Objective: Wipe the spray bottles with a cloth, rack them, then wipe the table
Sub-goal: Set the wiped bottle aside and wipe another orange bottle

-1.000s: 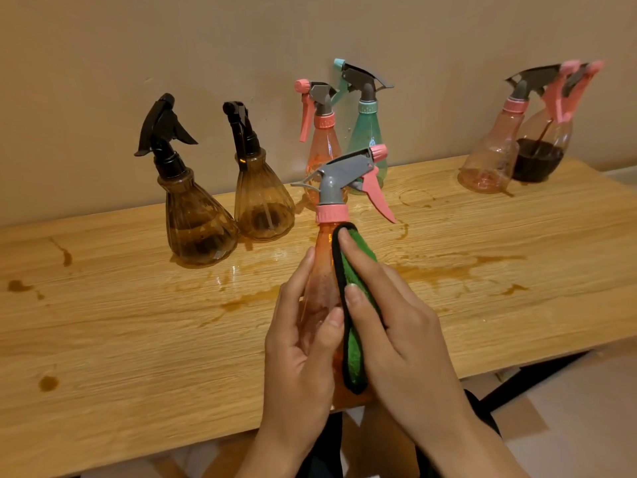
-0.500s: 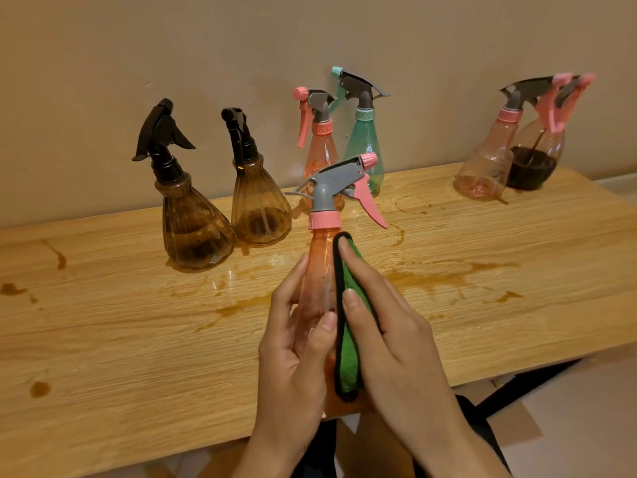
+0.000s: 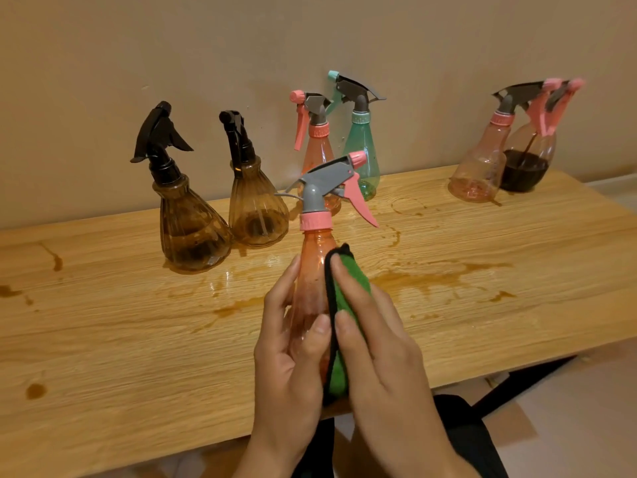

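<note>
We held the orange bottle (image 3: 312, 270) upright in the air over the near edge of the desk (image 3: 103, 339), its pink trigger pointing right. Our left hand (image 3: 289, 357) gripped the lower body, fingers curled round the left side and the thumb across the front. That seemed meant to steady it against the rubbing. Our right hand (image 3: 379, 357) wrapped the green cloth (image 3: 348, 291) against the bottle's right side. The thumb and forefinger lay on the cloth and the other fingers went round behind, so both hands were closed on something. Keeping the bottle off the wood made sense to us, since the desk was wet.

Six more bottles stood along the far side by the wall (image 3: 206, 46). Two ribbed brown bottles (image 3: 193, 229) were at the left. A pink bottle (image 3: 319, 146) and a teal bottle (image 3: 362, 150) stood close together in the middle, just behind the spray head we held. A clear pink bottle (image 3: 479, 167) stood at the far right, with a dark-filled bottle (image 3: 527, 163) close behind it, though we could not tell whether they touched. Brown spills (image 3: 431, 277) streaked the desk between them and us, with separate drops at the left. We saw no rack, so where the wiped bottle would go we could not tell. We judged the desk wipe would have to wait until the standing bottles were moved.
</note>
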`<state>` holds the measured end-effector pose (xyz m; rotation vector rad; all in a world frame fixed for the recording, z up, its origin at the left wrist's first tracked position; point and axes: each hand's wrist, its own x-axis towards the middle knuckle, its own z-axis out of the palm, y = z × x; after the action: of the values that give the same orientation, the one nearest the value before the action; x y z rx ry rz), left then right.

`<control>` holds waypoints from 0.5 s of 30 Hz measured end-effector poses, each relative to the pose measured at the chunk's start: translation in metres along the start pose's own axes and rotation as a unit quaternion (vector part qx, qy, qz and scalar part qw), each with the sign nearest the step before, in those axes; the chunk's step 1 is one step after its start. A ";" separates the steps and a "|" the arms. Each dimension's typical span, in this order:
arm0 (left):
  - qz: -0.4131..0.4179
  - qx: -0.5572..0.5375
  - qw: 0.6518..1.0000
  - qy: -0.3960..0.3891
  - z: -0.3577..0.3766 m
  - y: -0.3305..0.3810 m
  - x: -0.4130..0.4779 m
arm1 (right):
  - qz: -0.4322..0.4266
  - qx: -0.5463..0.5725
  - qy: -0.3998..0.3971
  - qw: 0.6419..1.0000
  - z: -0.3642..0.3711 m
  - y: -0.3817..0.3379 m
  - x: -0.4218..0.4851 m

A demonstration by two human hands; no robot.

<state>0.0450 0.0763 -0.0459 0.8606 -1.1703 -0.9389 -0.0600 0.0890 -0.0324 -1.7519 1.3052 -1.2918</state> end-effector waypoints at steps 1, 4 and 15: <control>-0.001 -0.002 1.000 -0.006 0.001 0.000 0.000 | 0.000 0.023 -0.005 1.000 -0.006 0.001 0.007; -0.011 -0.021 1.000 -0.006 0.001 -0.001 0.001 | 0.006 0.076 -0.053 0.996 -0.018 0.001 0.020; -0.042 -0.096 0.993 0.055 -0.007 0.000 0.004 | 0.001 0.008 0.006 1.000 0.014 0.005 -0.029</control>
<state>0.0520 0.0732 -0.0461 0.8000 -0.9392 -1.0419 -0.0501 0.1135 -0.0516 -1.7338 1.2993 -1.3094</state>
